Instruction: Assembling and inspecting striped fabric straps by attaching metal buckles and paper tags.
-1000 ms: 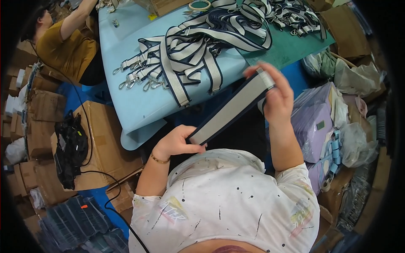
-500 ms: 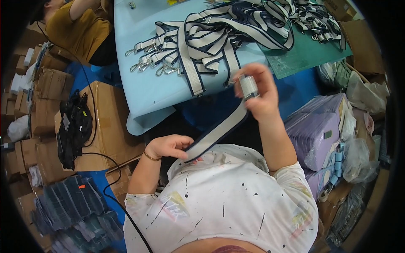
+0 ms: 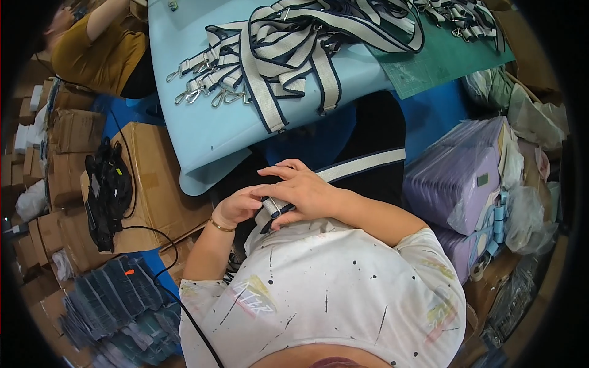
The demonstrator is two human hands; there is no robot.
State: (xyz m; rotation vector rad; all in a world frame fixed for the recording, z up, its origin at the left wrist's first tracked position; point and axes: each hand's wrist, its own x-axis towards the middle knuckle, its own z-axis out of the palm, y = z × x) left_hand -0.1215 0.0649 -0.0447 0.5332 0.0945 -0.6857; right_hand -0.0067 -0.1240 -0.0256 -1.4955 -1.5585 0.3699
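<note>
Close to my lap, my two hands come together on a white webbing strap (image 3: 368,162) with dark blue edges. My left hand (image 3: 238,207) pinches a folded end of it, its fingers curled against the webbing. My right hand (image 3: 305,191) reaches over from the right, thumb below and fingers above the bunched part, partly hiding it. The strap's other length runs out behind my right wrist across my dark-clothed thigh. On the table ahead lies a heap of similar straps (image 3: 261,86), with metal snap hooks (image 3: 192,96) at its left side.
The light blue table (image 3: 184,138) carries a green cutting mat (image 3: 423,70) at the right. A cardboard box (image 3: 156,172) with black cables stands left; purple wrapped stacks (image 3: 457,168) stand right. A cable (image 3: 175,294) passes my left arm. A person in mustard (image 3: 104,55) sits far left.
My right hand has come down and left with the strap to meet my left hand. The strap's free length now lies across my thigh. The view has shifted slightly.
</note>
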